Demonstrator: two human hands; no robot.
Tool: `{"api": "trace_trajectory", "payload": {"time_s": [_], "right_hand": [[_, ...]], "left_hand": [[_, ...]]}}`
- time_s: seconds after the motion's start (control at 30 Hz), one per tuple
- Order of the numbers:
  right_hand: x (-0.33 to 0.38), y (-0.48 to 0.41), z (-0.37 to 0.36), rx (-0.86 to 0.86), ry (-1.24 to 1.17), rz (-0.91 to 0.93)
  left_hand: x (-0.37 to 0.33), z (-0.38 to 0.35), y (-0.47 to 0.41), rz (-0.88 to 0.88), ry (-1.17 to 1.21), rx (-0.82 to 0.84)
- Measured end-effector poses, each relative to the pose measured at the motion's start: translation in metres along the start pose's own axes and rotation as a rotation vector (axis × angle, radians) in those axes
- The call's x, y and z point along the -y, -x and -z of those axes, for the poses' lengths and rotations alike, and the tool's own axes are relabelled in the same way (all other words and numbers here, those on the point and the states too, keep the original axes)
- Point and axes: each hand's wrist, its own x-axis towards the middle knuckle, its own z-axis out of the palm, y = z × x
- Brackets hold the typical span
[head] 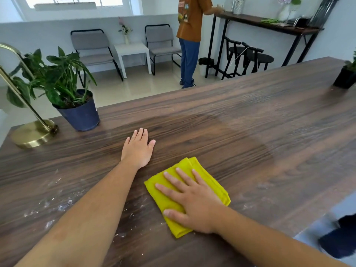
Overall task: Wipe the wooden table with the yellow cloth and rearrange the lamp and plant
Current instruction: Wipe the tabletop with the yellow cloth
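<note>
My right hand (pixel 190 199) presses flat, fingers spread, on a folded yellow cloth (pixel 208 180) lying on the wooden table (pixel 250 132). My left hand (pixel 137 147) rests palm down on the bare wood just left of and beyond the cloth, holding nothing. A leafy plant in a dark blue pot (pixel 80 114) stands at the table's far left. Left of it, a brass lamp (pixel 32 133) with a round base and slanted stem stands at the corner. White dust and crumbs (pixel 57 205) speckle the wood near the front left.
A second dark pot (pixel 344 78) stands at the table's far right edge. Beyond the table a person (pixel 190 35) stands at a high counter (pixel 269 24) with black stools (pixel 248 54). Two grey chairs and a small white side table (pixel 133 53) line the far wall.
</note>
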Motion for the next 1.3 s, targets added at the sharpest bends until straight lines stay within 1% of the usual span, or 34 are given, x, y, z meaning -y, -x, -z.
{"api": "trace_trajectory", "payload": {"time_s": [0.03,0.07,0.13,0.23,0.27,0.33,0.4,0.43,0.5,0.6,0.63,0.7,0.73,0.8,0.9,0.97,1.0,1.07,1.1,1.13,1.23,1.3], "right_hand": [[-0.014,0.003,0.001,0.014,-0.026,-0.002],[-0.033,0.006,0.001,0.033,-0.055,-0.063],[-0.084,0.016,0.005,0.005,-0.013,-0.251],[-0.152,0.043,0.010,0.029,-0.004,-0.582],[-0.163,0.052,0.012,0.052,-0.012,-0.659],[-0.165,0.056,0.012,0.076,-0.012,-0.729],[-0.136,0.048,0.011,0.078,0.002,-0.705],[-0.113,0.042,0.009,0.073,0.012,-0.646],[-0.056,0.033,0.005,0.042,-0.014,-0.469],[0.020,0.033,-0.002,0.050,-0.058,-0.187],[0.034,0.038,-0.004,0.029,-0.047,-0.116],[0.030,0.048,-0.005,0.015,-0.058,-0.031],[0.017,0.055,-0.003,0.036,-0.081,-0.040],[-0.024,0.072,0.001,0.015,-0.089,-0.136],[-0.102,0.105,0.004,-0.011,-0.035,-0.394],[-0.140,0.127,0.007,0.029,-0.022,-0.561],[-0.148,0.133,0.008,0.057,-0.009,-0.620],[-0.140,0.133,0.010,0.067,0.000,-0.658],[-0.125,0.129,0.009,0.072,0.008,-0.634],[-0.103,0.125,0.007,0.073,0.013,-0.571],[-0.020,0.117,0.001,0.078,-0.023,-0.267],[0.013,0.118,0.000,0.093,-0.060,-0.113]], "left_hand": [[0.000,0.001,0.000,-0.002,0.003,0.006],[0.001,0.002,0.000,-0.003,0.008,0.013],[0.002,0.003,0.002,-0.009,0.030,0.011],[0.000,0.004,0.011,-0.061,0.104,-0.065],[-0.003,0.004,0.015,-0.081,0.123,-0.085],[-0.010,0.006,0.022,-0.110,0.158,-0.068],[-0.020,0.009,0.028,-0.141,0.170,-0.019],[-0.025,0.009,0.031,-0.157,0.171,0.000],[-0.036,0.007,0.037,-0.178,0.171,0.019],[-0.049,0.004,0.047,-0.171,0.179,0.026],[-0.053,0.003,0.051,-0.165,0.180,0.024],[-0.061,0.003,0.058,-0.159,0.164,0.014],[-0.066,0.003,0.063,-0.161,0.148,0.019],[-0.077,0.000,0.073,-0.170,0.103,0.058],[-0.089,-0.008,0.085,-0.174,0.004,0.118],[-0.091,-0.012,0.088,-0.164,-0.036,0.107],[-0.091,-0.012,0.088,-0.160,-0.046,0.100],[-0.091,-0.013,0.089,-0.152,-0.057,0.094],[-0.092,-0.014,0.090,-0.150,-0.062,0.090],[-0.092,-0.015,0.090,-0.151,-0.068,0.083],[-0.092,-0.018,0.089,-0.145,-0.083,0.053],[-0.092,-0.019,0.089,-0.134,-0.087,0.036]]}}
